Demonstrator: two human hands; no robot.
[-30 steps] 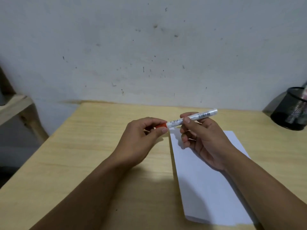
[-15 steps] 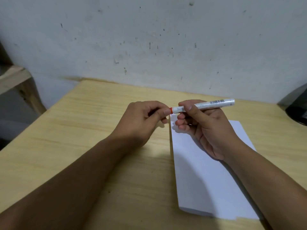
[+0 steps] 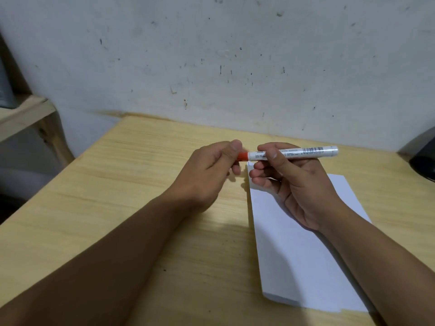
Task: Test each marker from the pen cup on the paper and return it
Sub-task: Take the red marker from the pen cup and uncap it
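1. The marker (image 3: 294,153) is held level in the air above the far end of the paper (image 3: 303,250), its long axis running roughly parallel to the far edge of the table (image 3: 117,184). The barrel is white with printed text and a barcode. The blunt end points toward the right edge of the table.

2. The red cap (image 3: 243,156) sits on the left end of the marker. Whether it is fully seated or partly drawn off cannot be told.

3. The right hand (image 3: 299,187) grips the white barrel. The thumb lies across the near side of the barrel and the index finger curls over the top. The remaining fingers (image 3: 261,171) are folded loosely below the barrel and do not touch the paper.

4. The left hand (image 3: 209,172) is closed on the red cap. The thumb presses from above and the curled fingers close from below. Most of the cap is covered, and only a short red band shows between the two hands.

5. The two hands are just beside each other, joined only by the marker.

6. The paper lies flat on the right half of the table and reaches nearly to the near edge. The right forearm crosses above it.

7. A dark object (image 3: 423,161), cut off by the frame, stands at the right edge of the table. It cannot be identified.
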